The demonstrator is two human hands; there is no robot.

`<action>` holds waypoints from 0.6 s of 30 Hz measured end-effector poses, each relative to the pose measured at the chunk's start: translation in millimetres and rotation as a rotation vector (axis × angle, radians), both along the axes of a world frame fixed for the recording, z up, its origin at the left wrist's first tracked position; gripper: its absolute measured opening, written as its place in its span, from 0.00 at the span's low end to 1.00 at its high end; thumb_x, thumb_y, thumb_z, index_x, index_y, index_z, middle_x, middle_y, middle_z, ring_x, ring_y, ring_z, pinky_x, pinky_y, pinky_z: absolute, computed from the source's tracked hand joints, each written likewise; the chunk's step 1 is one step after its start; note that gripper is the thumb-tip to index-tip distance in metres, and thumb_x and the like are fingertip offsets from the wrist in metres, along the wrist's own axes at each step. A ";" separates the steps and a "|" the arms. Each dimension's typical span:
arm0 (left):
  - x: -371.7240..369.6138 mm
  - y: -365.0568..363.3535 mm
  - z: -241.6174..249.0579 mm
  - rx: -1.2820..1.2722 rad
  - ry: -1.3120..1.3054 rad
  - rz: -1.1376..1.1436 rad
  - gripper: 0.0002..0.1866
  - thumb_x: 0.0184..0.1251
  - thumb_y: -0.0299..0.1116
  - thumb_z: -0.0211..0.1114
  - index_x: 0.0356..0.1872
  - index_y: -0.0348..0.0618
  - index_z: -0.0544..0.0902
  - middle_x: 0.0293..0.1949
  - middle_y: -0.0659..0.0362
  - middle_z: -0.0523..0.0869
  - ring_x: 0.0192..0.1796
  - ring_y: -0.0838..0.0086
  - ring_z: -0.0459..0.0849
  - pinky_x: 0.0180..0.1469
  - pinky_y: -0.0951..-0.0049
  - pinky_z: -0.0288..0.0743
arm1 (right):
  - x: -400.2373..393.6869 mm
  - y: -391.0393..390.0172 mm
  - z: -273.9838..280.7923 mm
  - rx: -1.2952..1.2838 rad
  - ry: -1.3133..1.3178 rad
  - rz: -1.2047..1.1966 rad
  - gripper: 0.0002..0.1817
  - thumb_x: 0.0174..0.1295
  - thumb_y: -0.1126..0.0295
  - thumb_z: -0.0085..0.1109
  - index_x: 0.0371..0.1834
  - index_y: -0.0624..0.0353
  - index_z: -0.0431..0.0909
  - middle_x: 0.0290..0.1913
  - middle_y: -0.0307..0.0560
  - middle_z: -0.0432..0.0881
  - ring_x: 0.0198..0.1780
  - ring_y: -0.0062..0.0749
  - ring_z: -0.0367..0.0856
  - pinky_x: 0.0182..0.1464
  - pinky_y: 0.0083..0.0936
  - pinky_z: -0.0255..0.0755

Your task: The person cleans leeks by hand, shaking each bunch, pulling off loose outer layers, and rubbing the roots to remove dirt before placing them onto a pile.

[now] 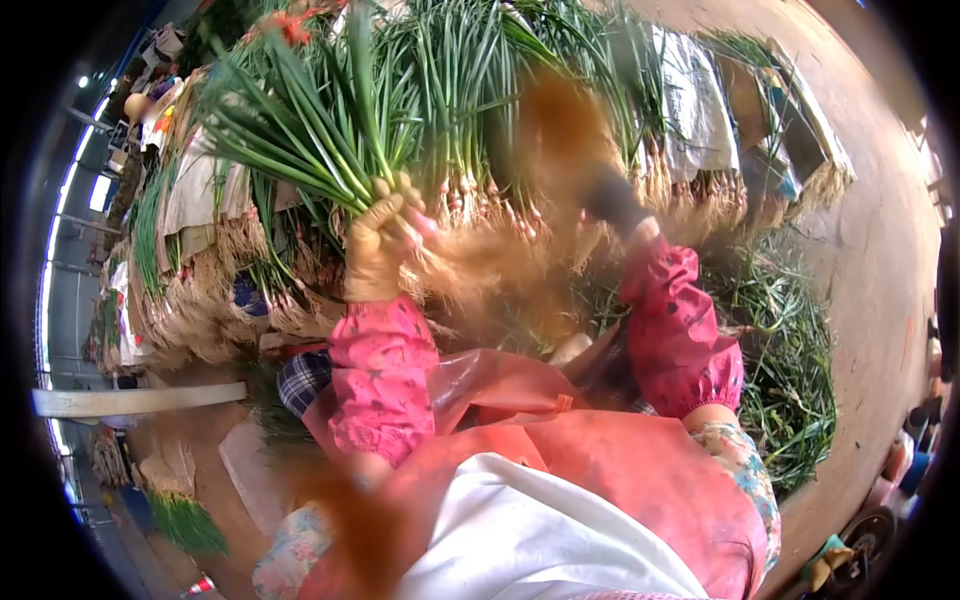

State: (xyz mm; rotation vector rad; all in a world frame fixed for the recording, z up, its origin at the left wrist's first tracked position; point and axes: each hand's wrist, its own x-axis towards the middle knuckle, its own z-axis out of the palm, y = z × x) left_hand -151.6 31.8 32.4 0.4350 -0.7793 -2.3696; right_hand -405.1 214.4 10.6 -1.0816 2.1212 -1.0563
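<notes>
My left hand [380, 235], in a tan glove, is closed round a bunch of green onions [325, 150], whose leaves fan up and to the left while the pinkish bulbs and pale roots point right. My right hand [612, 198], in a dark glove, is to the right of it, partly hidden by a brown blur, so its fingers cannot be made out. Behind both hands lies a long row of green onions [470, 110], bulbs and roots toward me. Pink patterned sleeves cover both forearms.
Loose green leaves [785, 370] are heaped at the right. A pale curved bar [140, 400] juts in from the left. More bunches with roots [200, 300] lie at the left. A white sack [690, 105] is among the row. A wheel [870, 535] shows at the lower right.
</notes>
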 end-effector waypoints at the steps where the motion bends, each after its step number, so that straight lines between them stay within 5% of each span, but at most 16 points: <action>1: -3.1 1.8 3.0 -0.009 0.003 -0.012 0.13 0.55 0.26 0.63 0.42 0.38 0.75 0.32 0.57 0.80 0.35 0.70 0.81 0.37 0.71 0.80 | -25.7 -13.1 -22.6 -0.161 0.352 -0.152 0.15 0.57 0.54 0.54 0.31 0.55 0.79 0.25 0.47 0.81 0.24 0.35 0.79 0.32 0.30 0.73; 2: -6.2 3.5 6.1 -0.017 0.007 -0.025 0.14 0.55 0.28 0.64 0.43 0.38 0.74 0.33 0.58 0.80 0.36 0.71 0.80 0.38 0.71 0.77 | -42.2 -20.4 -18.9 -0.327 0.388 -0.223 0.15 0.56 0.55 0.55 0.31 0.56 0.78 0.26 0.49 0.81 0.24 0.39 0.79 0.30 0.32 0.72; 4: -5.3 11.1 -4.5 -0.081 -0.040 0.035 0.15 0.56 0.29 0.63 0.44 0.38 0.73 0.33 0.59 0.79 0.36 0.72 0.79 0.36 0.74 0.74 | -64.5 -35.2 -7.8 -0.224 0.742 -0.376 0.16 0.53 0.56 0.55 0.33 0.58 0.77 0.27 0.56 0.80 0.28 0.50 0.79 0.30 0.38 0.72; 5: -0.8 12.1 -16.4 0.064 0.072 -0.062 0.14 0.57 0.29 0.63 0.43 0.37 0.73 0.32 0.59 0.79 0.34 0.71 0.79 0.34 0.73 0.75 | -69.1 -37.0 -8.3 -0.156 0.815 -0.350 0.16 0.52 0.57 0.56 0.32 0.59 0.78 0.27 0.56 0.80 0.28 0.50 0.79 0.30 0.39 0.72; 7: 9.5 8.0 -44.3 -0.099 -0.110 -0.048 0.14 0.57 0.29 0.63 0.43 0.37 0.74 0.33 0.58 0.80 0.34 0.71 0.80 0.33 0.71 0.75 | -93.9 -44.5 -18.6 -0.049 0.915 -0.247 0.15 0.51 0.58 0.56 0.31 0.58 0.79 0.26 0.56 0.80 0.27 0.50 0.79 0.30 0.40 0.72; 10: 13.8 14.4 -50.6 -0.121 -0.229 -0.038 0.13 0.60 0.30 0.62 0.44 0.38 0.74 0.37 0.55 0.79 0.33 0.74 0.78 0.30 0.71 0.73 | -123.9 -46.6 -39.5 -0.111 0.896 -0.164 0.14 0.48 0.58 0.57 0.26 0.58 0.80 0.22 0.57 0.79 0.25 0.50 0.79 0.29 0.39 0.72; 13: 9.2 22.6 -42.7 -0.088 -0.092 0.032 0.09 0.63 0.30 0.59 0.44 0.44 0.76 0.41 0.56 0.79 0.33 0.75 0.77 0.30 0.71 0.72 | -102.1 -31.0 16.6 -0.025 0.847 -0.243 0.13 0.47 0.57 0.59 0.24 0.56 0.80 0.19 0.54 0.78 0.23 0.46 0.79 0.27 0.36 0.70; 16: 1.9 21.0 -54.2 -0.039 -0.202 0.008 0.11 0.59 0.27 0.61 0.43 0.43 0.76 0.41 0.56 0.81 0.33 0.74 0.80 0.28 0.70 0.76 | -80.1 -21.3 3.5 -0.263 0.829 -0.156 0.12 0.46 0.58 0.60 0.22 0.56 0.78 0.19 0.52 0.77 0.22 0.44 0.78 0.26 0.34 0.70; 17: -5.5 17.8 -61.1 -0.018 -0.032 -0.173 0.10 0.56 0.25 0.61 0.40 0.41 0.76 0.40 0.53 0.81 0.32 0.72 0.81 0.28 0.67 0.80 | -66.7 -22.2 -4.7 -0.255 0.922 -0.199 0.10 0.46 0.61 0.61 0.21 0.56 0.77 0.18 0.49 0.77 0.20 0.40 0.77 0.25 0.30 0.69; 18: -14.9 31.2 -59.3 -0.013 -0.088 -0.080 0.07 0.55 0.23 0.59 0.36 0.40 0.75 0.40 0.52 0.81 0.31 0.71 0.82 0.31 0.65 0.82 | -41.6 -20.0 -5.6 -0.325 0.729 -0.145 0.09 0.47 0.63 0.60 0.22 0.56 0.76 0.17 0.48 0.77 0.19 0.38 0.77 0.25 0.29 0.69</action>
